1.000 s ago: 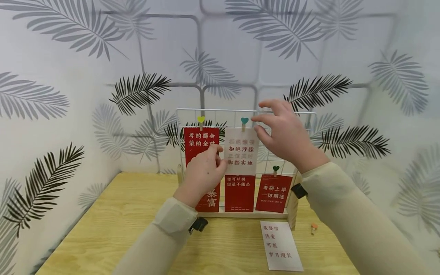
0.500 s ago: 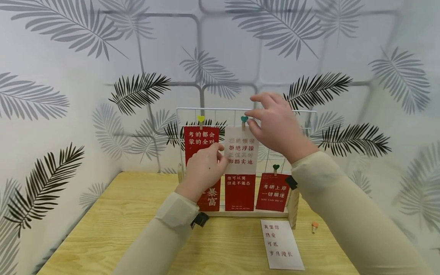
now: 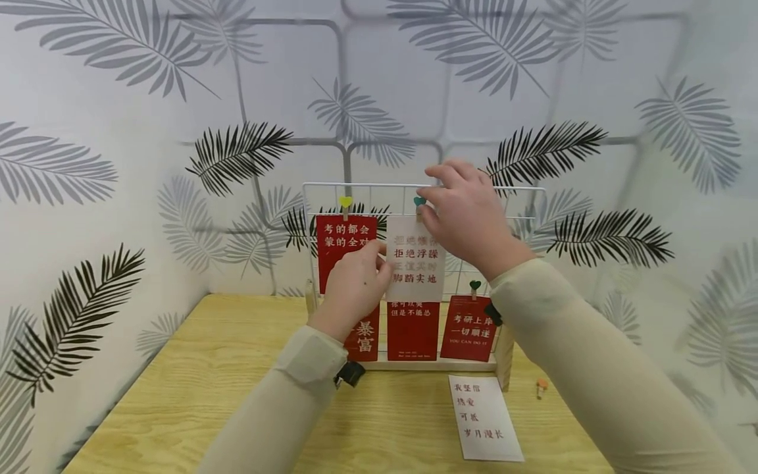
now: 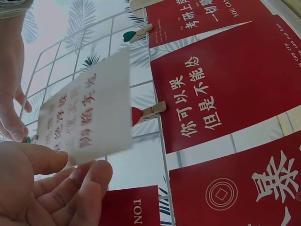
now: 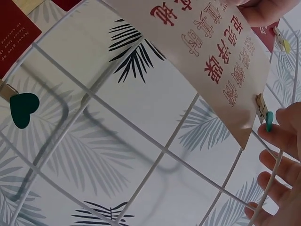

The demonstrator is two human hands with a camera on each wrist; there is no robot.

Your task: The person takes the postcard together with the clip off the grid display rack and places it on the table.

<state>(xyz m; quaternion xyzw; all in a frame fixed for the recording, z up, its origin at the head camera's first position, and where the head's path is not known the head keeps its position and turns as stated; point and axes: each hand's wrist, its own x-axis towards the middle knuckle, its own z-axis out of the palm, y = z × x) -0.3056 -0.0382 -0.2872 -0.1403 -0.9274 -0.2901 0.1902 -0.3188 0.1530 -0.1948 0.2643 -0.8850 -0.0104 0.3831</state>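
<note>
A white wire grid (image 3: 367, 185) stands on a wooden base at the back of the table. A white card with red characters (image 3: 417, 263) hangs from its top wire by a teal heart clip (image 3: 419, 201). My left hand (image 3: 379, 260) pinches the card's left edge between thumb and fingers. My right hand (image 3: 432, 197) is up at the top wire and pinches the teal clip. In the right wrist view a fingertip (image 5: 282, 134) touches the teal clip (image 5: 268, 121) at the white card's (image 5: 202, 56) corner. The left wrist view has my left hand (image 4: 56, 188) under the white card (image 4: 84, 117).
Red cards hang on the grid: one at the left (image 3: 346, 250) under a yellow heart clip (image 3: 346, 202), one low in the middle (image 3: 412, 332), one low at the right (image 3: 470, 329) under a green heart clip (image 3: 475, 286). On the wooden table (image 3: 207, 395) lie another white card (image 3: 484, 418) and an orange clip (image 3: 541, 385).
My right hand has moved left from beside the teal clip onto it, and its fingers have closed on the clip. My left hand has stayed on the white card's edge.
</note>
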